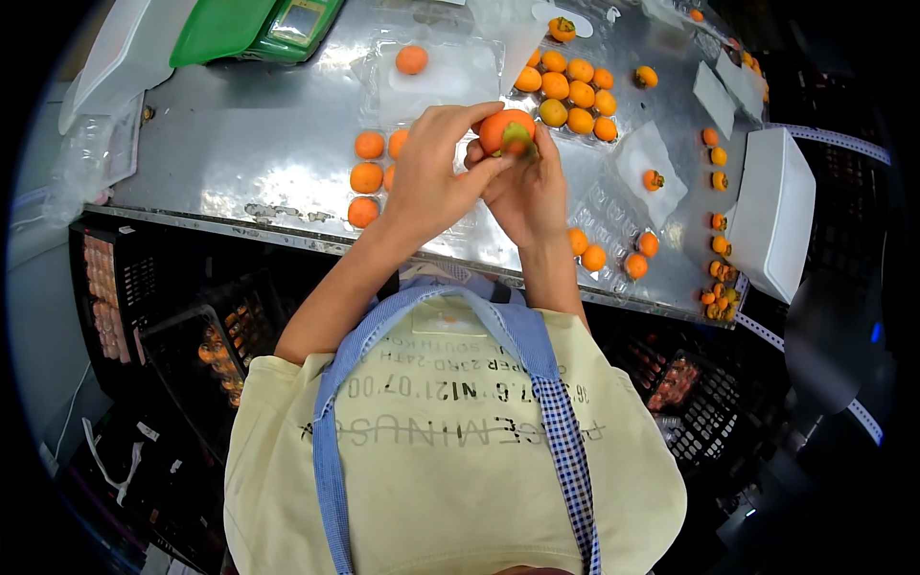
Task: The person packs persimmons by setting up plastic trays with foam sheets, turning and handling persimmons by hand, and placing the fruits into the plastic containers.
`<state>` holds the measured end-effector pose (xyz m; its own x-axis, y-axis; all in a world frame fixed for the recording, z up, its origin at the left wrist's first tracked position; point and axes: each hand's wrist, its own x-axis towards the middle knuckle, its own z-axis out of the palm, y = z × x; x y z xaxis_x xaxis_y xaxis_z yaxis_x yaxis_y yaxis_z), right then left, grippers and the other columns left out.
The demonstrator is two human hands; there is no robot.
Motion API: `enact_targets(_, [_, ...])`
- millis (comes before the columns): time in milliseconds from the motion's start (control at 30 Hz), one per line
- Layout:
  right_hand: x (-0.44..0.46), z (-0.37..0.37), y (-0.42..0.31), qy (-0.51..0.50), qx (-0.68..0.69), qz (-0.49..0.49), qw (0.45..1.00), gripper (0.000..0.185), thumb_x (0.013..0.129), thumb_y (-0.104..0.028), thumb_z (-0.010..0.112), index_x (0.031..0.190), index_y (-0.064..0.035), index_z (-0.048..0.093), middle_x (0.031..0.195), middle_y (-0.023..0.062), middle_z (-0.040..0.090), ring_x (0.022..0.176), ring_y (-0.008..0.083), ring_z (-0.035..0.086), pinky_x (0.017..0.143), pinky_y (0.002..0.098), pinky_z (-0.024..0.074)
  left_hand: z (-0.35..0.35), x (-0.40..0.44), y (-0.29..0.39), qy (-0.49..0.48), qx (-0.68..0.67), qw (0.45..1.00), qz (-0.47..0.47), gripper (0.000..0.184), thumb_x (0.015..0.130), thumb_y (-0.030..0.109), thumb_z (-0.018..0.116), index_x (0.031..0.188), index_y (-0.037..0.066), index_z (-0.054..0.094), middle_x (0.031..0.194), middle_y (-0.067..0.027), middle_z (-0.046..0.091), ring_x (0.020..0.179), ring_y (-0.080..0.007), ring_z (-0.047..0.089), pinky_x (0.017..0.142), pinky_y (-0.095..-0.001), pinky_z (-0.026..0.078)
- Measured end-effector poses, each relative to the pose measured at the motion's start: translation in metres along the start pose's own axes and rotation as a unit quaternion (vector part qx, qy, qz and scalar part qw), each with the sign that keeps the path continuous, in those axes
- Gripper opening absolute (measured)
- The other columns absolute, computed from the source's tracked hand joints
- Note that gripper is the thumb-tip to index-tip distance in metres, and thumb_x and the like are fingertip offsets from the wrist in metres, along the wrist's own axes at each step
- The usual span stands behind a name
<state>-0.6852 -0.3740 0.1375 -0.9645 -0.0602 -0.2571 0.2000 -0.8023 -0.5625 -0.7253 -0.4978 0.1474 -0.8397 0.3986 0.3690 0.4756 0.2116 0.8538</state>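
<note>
Above the metal table, both my hands are closed around one orange persimmon (500,130), its green leafy cap facing up toward me. My left hand (436,168) grips it from the left, fingers over its far side and thumb near the cap. From the right and below, my right hand (529,196) supports it; some of its fingers are hidden. Several persimmons (366,177) sit in rows just left of my left hand, partly covered by it. Right of my right hand, a clear plastic tray (599,213) has a few persimmons (593,258) in it.
A filled tray of persimmons (580,94) is at the back. Behind my left hand, one persimmon (412,59) rests on clear packaging (436,91). A green scale (235,29) stands back left, a white bin (772,216) at the right edge. Black crates (216,331) are below the table.
</note>
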Motion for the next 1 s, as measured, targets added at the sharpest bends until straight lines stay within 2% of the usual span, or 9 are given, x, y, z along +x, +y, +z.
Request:
enact_targets(267, [0.001,-0.045,-0.004,0.051,-0.308,0.015,0.950,0.063,0.094,-0.053,0.021,0.112,-0.0025,0.054,0.094,0.0091,0.062,0.072,0.0148,0.055,0.068,0.0298,0.0434,-0.001,-0.007,-0.032,-0.036,-0.213,0.958,-0.190,0.040,0.083,0.015,0.063,0.118,0.000,0.051,0.114,-0.0099,0.057,0.104,-0.0178,0.056,0.091,-0.0301,0.043])
enact_targets(333, [-0.003,-0.047,-0.006,0.060,-0.308,-0.022,0.949,0.048,0.094,-0.042,0.036,0.111,-0.0006,0.055,0.088,0.0077,0.061,0.072,0.0123,0.056,0.066,0.0251,0.0448,-0.002,-0.009,-0.035,-0.026,-0.239,0.948,-0.208,0.041,0.082,0.013,0.064,0.118,0.000,0.052,0.111,-0.0095,0.058,0.101,-0.0176,0.057,0.089,-0.0297,0.044])
enact_targets(400, [-0.005,-0.045,-0.004,0.088,-0.356,-0.068,0.928,0.038,0.094,-0.033,0.044,0.110,-0.0003,0.055,0.088,0.0077,0.061,0.072,0.0116,0.056,0.063,0.0235,0.0455,-0.002,-0.012,-0.033,-0.031,-0.109,0.980,-0.165,0.044,0.078,0.008,0.066,0.119,0.001,0.051,0.105,-0.0088,0.058,0.097,-0.0178,0.058,0.086,-0.0293,0.046])
enact_targets(433, [-0.005,-0.045,-0.002,0.086,-0.339,-0.084,0.933,0.030,0.089,-0.021,0.056,0.110,0.0001,0.055,0.089,0.0083,0.061,0.074,0.0108,0.057,0.063,0.0227,0.0475,-0.001,-0.013,-0.032,-0.034,-0.045,0.989,-0.140,0.046,0.077,0.006,0.067,0.119,0.001,0.051,0.102,-0.0084,0.058,0.095,-0.0179,0.059,0.084,-0.0291,0.047])
enact_targets(533, [-0.004,-0.035,0.009,0.121,-0.437,-0.122,0.883,0.030,0.086,-0.017,0.061,0.109,0.0002,0.055,0.089,0.0086,0.061,0.077,0.0115,0.058,0.066,0.0243,0.0494,0.007,-0.017,-0.030,-0.038,-0.009,0.996,-0.082,0.048,0.067,0.006,0.072,0.113,0.003,0.056,0.090,-0.0090,0.055,0.082,-0.0220,0.059,0.073,-0.0302,0.049])
enact_targets(767, [-0.011,-0.046,0.008,0.112,-0.308,-0.093,0.940,0.040,0.080,-0.019,0.070,0.111,0.0011,0.054,0.091,0.0079,0.062,0.084,0.0134,0.061,0.071,0.0251,0.0503,0.008,-0.018,-0.030,-0.079,0.047,0.994,-0.052,0.051,0.062,0.009,0.076,0.111,0.007,0.059,0.092,-0.0079,0.055,0.079,-0.0201,0.056,0.070,-0.0295,0.048])
enact_targets(867, [-0.011,-0.061,0.019,0.081,-0.369,-0.167,0.911,0.038,0.081,-0.016,0.067,0.112,0.0006,0.054,0.091,0.0080,0.061,0.080,0.0147,0.062,0.072,0.0264,0.0510,0.027,-0.016,-0.027,-0.109,0.094,0.990,0.011,0.060,0.060,0.010,0.078,0.115,0.007,0.056,0.098,-0.0094,0.055,0.080,-0.0203,0.056,0.071,-0.0297,0.048])
enact_targets(933, [-0.021,-0.072,0.002,0.112,-0.237,-0.098,0.960,0.037,0.081,-0.014,0.066,0.113,-0.0003,0.054,0.094,0.0093,0.060,0.078,0.0154,0.062,0.072,0.0273,0.0517,0.039,-0.012,-0.021,-0.116,0.063,0.990,0.058,0.068,0.059,0.011,0.079,0.121,0.006,0.052,0.104,-0.0113,0.054,0.082,-0.0205,0.056,0.072,-0.0296,0.047])
enact_targets(1000, [-0.030,-0.115,-0.033,0.216,-0.157,-0.124,0.956,0.036,0.082,-0.016,0.065,0.112,0.0010,0.054,0.092,0.0095,0.060,0.076,0.0144,0.062,0.070,0.0284,0.0518,0.040,-0.009,-0.002,-0.138,0.010,0.988,-0.065,0.076,0.059,0.007,0.079,0.128,0.006,0.045,0.114,-0.0104,0.051,0.089,-0.0181,0.055,0.079,-0.0300,0.047])
